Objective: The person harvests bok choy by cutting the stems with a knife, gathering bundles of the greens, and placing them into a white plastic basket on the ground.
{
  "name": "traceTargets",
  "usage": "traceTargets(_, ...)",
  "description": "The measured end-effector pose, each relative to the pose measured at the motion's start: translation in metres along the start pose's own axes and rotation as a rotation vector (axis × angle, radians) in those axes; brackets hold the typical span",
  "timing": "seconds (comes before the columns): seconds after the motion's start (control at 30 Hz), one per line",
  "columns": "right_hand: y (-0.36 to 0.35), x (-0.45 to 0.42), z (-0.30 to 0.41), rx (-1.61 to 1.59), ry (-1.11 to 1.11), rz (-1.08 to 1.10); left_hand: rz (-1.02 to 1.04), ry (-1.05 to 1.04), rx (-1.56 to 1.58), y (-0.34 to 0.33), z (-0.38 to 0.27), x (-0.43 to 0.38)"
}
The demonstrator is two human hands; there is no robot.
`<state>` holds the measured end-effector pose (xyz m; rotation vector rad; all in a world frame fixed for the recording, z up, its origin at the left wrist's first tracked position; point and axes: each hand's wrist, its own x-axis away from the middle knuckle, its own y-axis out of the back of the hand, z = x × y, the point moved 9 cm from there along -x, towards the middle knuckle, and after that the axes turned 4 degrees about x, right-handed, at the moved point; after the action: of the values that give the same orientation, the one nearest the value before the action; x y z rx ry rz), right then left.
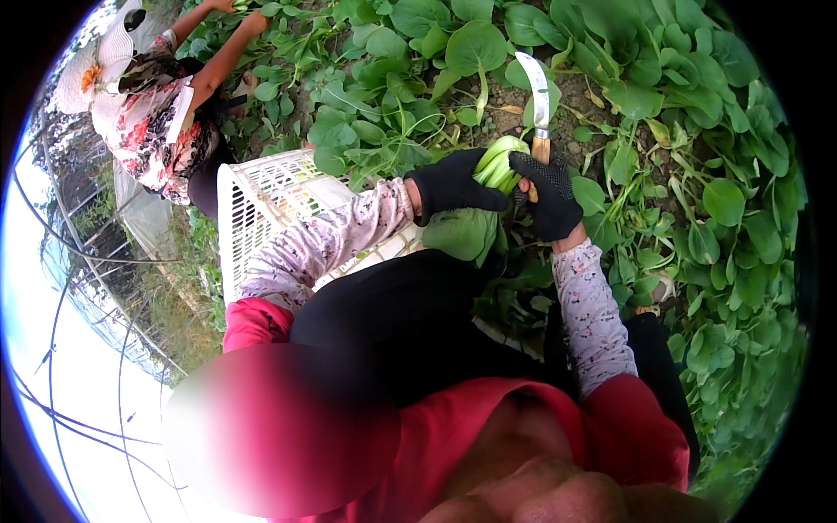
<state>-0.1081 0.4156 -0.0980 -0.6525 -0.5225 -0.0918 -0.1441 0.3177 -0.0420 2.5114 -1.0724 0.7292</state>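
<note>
My left hand (458, 185), in a black glove, grips a head of leafy greens like bok choy (500, 160). Its pale stalk end points up and away from me, and its broad leaves (461, 232) hang down toward my lap. In my right hand (549, 193), gloved in black with dotted grip, is a curved harvesting knife (540, 98). Its wooden handle sits in my fist and the steel blade points away from me. The right fingers also touch the stalks; bare fingertips show at the glove's end.
A white slatted plastic crate (261, 209) stands at my left, under my forearm. Beyond it a co-worker (163, 124) in a wide-brimmed hat reaches into the plants. Rows of leafy greens (726, 202) grow ahead and to the right, with bare soil (575, 131) between. Hoop-frame poles (98, 258) rise at far left.
</note>
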Motion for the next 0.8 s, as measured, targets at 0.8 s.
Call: traceTargets(0.8, -0.060, -0.171, -0.089, 1.230, 0.029, 0.082, -0.176, 0.518, -1.351, 0.193, 0.076, -0.021)
